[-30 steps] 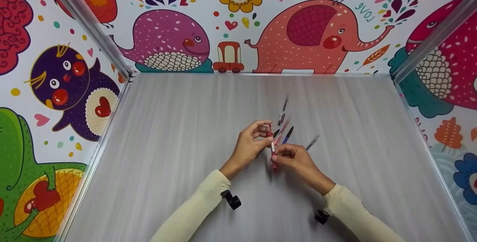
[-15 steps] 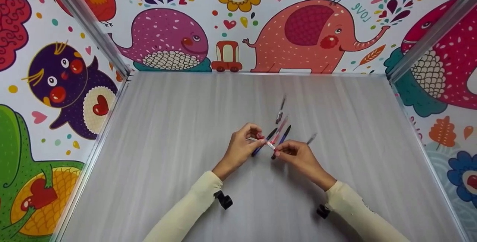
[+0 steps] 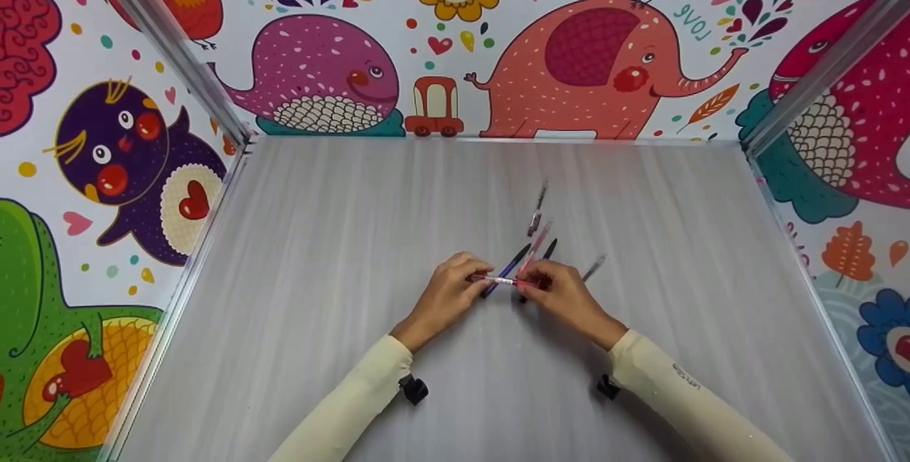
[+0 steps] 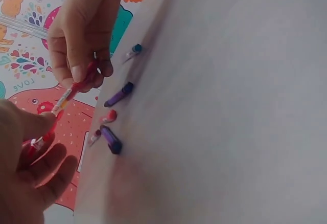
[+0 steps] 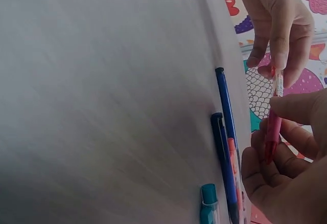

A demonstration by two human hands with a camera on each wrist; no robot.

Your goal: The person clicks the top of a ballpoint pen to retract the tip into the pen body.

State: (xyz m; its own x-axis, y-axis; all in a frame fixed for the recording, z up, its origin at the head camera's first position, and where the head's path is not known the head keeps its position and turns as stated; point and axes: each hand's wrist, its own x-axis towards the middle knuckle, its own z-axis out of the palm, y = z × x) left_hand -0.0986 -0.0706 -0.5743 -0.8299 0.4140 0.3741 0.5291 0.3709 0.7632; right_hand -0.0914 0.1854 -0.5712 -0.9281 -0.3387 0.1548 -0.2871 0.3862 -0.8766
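Observation:
A red pen (image 3: pixel 503 281) with a white printed label lies level between my two hands, above the table. My left hand (image 3: pixel 444 298) pinches one end between thumb and fingers. At the other end, my right hand (image 3: pixel 565 298) grips the pen the same way. The right wrist view shows the red barrel (image 5: pixel 274 127) under the right thumb. Just beyond the hands on the table are a blue pen (image 3: pixel 515 261), a second blue pen (image 3: pixel 550 249), partly hidden by the right hand, and a pink pen (image 3: pixel 534 245).
A clear pen with a dark tip (image 3: pixel 538 207) lies farther back. Another clear pen (image 3: pixel 594 266) is right of the group; its cap looks teal (image 5: pixel 208 194) in the right wrist view. Patterned walls (image 3: pixel 327 78) stand along the back and sides of the grey table (image 3: pixel 341 220).
The red pen has turned from nearly upright in the head view to nearly crosswise. My left hand has moved left and slightly down; both hands still hold the pen.

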